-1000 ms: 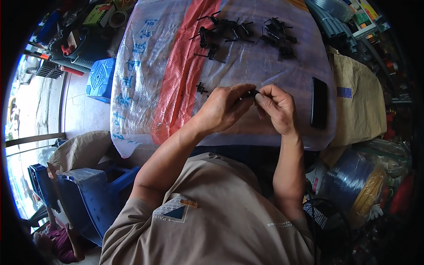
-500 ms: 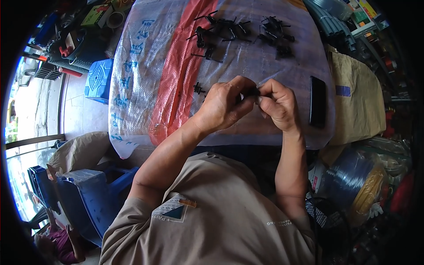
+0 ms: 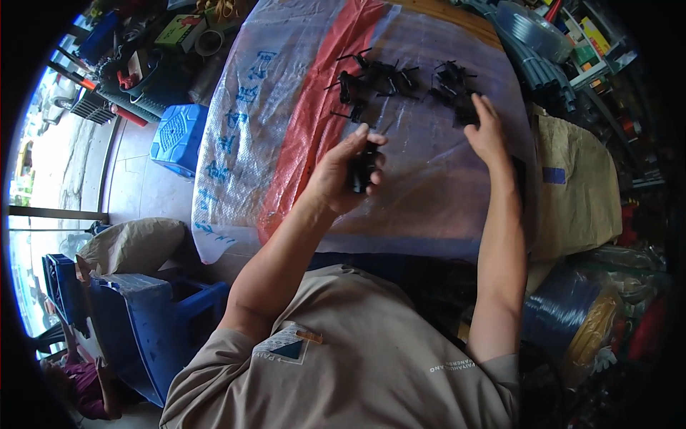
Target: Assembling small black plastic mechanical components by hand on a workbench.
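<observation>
My left hand (image 3: 336,171) is closed around a black plastic part (image 3: 363,170), palm turned partly up; the fingers cover some of it. Over at the right group of black plastic parts (image 3: 450,79), my right hand (image 3: 489,139) reaches out with its fingers stretched and thumb apart. Its fingertips are beside a dark block-like part (image 3: 466,116); whether they touch it I cannot tell. Another group of black parts with thin rods (image 3: 386,75) lies further left. All of these rest on a translucent woven plastic sheet (image 3: 421,214) with a red stripe.
A blue stool (image 3: 179,136) stands left of the table, and a blue plastic chair (image 3: 136,322) is at lower left. Beige sacking (image 3: 579,193) lies along the right edge. Grey tubes (image 3: 536,71) are at far right. A person (image 3: 89,386) shows at lower left.
My hands have come apart from the black part they both held. The left keeps it; the right has moved away to the right group of parts. My view has shifted slightly.
</observation>
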`<state>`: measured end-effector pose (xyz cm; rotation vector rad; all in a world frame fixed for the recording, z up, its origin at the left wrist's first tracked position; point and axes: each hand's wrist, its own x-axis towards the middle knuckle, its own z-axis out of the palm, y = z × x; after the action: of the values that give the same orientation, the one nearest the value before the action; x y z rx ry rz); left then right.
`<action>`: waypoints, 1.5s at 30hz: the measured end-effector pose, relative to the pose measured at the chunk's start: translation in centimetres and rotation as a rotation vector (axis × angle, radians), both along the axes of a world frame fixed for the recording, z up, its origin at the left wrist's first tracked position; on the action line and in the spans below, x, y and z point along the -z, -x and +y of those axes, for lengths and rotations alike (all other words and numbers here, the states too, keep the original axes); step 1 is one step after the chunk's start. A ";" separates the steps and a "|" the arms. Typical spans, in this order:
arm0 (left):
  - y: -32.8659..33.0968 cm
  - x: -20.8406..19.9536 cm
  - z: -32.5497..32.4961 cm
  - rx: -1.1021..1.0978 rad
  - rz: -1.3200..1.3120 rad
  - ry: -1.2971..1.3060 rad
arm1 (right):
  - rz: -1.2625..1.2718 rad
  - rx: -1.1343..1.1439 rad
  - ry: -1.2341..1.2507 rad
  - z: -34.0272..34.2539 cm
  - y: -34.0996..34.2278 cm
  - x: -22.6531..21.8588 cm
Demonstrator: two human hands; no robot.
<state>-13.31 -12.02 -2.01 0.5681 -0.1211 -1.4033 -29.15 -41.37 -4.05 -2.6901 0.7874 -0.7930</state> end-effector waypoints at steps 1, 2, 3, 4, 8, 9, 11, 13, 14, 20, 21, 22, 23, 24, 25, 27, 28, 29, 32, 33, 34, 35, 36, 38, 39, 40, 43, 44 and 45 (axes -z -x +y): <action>-0.5 -0.3 0.5 -0.073 -0.002 -0.037 | 0.048 -0.029 0.040 0.4 -0.9 0.4; -1.4 -0.2 1.1 -0.098 -0.006 -0.028 | 0.145 -0.039 0.059 1.0 -1.8 0.0; -2.4 -0.2 1.5 -0.123 -0.011 -0.022 | 0.148 -0.060 0.064 1.8 -2.3 -0.3; -3.5 -0.4 2.3 -0.168 0.024 0.022 | 0.150 -0.093 0.063 3.3 -2.9 -0.8; -9.3 -2.8 6.1 -0.539 -0.194 -0.044 | 0.131 -0.228 0.052 10.1 -3.5 -3.1; -11.1 -3.5 7.0 -0.652 -0.211 -0.111 | 0.110 -0.269 0.031 11.0 -3.5 -3.4; -15.1 -4.6 9.0 -0.823 -0.386 -0.211 | 0.088 -0.313 -0.057 12.5 -3.3 -4.2; -19.2 -3.7 11.5 -0.978 -0.715 -0.304 | 0.038 -0.380 -0.037 13.7 -3.5 -4.9; -20.7 -3.6 11.9 -1.014 -0.820 -0.412 | 0.008 -0.348 -0.182 14.2 -3.4 -5.5; -22.6 -0.7 12.1 -0.789 -1.684 -0.954 | -0.192 -0.314 -0.552 14.4 -3.8 -5.7; -20.9 -0.7 11.2 -0.792 -1.711 -0.903 | -0.234 -0.309 -0.544 14.7 -3.8 -5.8; -18.2 -1.5 10.6 -0.773 -1.624 -0.678 | -0.254 -0.286 -0.680 15.3 -3.7 -6.2; -14.4 -3.0 9.0 -0.755 -1.435 -0.583 | -0.317 -0.309 -0.816 15.2 -3.4 -5.9; -12.3 -3.4 8.4 -0.589 -1.245 -0.393 | -0.383 -0.341 -0.952 15.3 -3.1 -5.5; -9.5 -4.1 7.4 -0.427 -1.115 -0.398 | -0.437 -0.393 -1.013 15.4 -2.9 -5.0; -4.8 -4.0 5.4 -0.196 -1.001 -0.270 | -0.530 -0.520 -1.028 16.6 -2.9 -5.4; -3.5 -3.7 4.6 -0.070 -0.919 -0.129 | -0.534 -0.548 -1.064 17.1 -2.6 -5.6; -2.4 -3.8 4.0 -0.029 -0.861 -0.069 | -0.500 -0.576 -1.091 17.4 -2.3 -5.5; -0.2 -3.8 2.6 0.024 -0.749 -0.019 | -0.465 -0.664 -1.022 17.8 -1.8 -5.8; 0.2 -3.8 2.4 0.013 -0.723 -0.016 | -0.445 -0.673 -0.996 17.6 -1.6 -5.5; 0.5 -4.3 2.3 0.026 -0.733 -0.031 | -0.426 -0.681 -0.968 17.2 -1.3 -5.1; 0.7 -4.5 2.2 0.025 -0.740 -0.026 | -0.394 -0.689 -0.956 17.0 -1.1 -4.8; 0.8 -4.6 2.0 0.025 -0.747 -0.022 | -0.404 -0.675 -0.959 17.0 -0.8 -4.7; 1.2 -4.3 1.9 -0.027 -0.820 -0.023 | -0.285 -0.584 -0.839 17.5 -0.7 -5.1; 1.5 -4.1 1.9 -0.062 -0.863 -0.011 | -0.276 -0.582 -0.815 17.5 -0.6 -5.0; 1.8 -4.1 1.8 -0.104 -0.894 0.015 | -0.280 -0.575 -0.816 17.6 -0.3 -5.0; 2.7 -3.7 2.0 -0.175 -1.000 0.003 | -0.513 -0.526 -1.150 18.4 0.2 -4.7; 2.8 -3.1 2.0 -0.201 -1.075 0.030 | -0.515 -0.524 -1.151 18.4 0.2 -4.2; 2.9 -2.9 1.9 -0.198 -1.074 0.029 | -0.565 -0.533 -1.124 18.2 0.1 -3.7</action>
<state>-16.25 -10.10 0.85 1.2247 -0.9113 -0.7776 -29.26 -23.16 -0.34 -1.4420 0.2066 -0.6273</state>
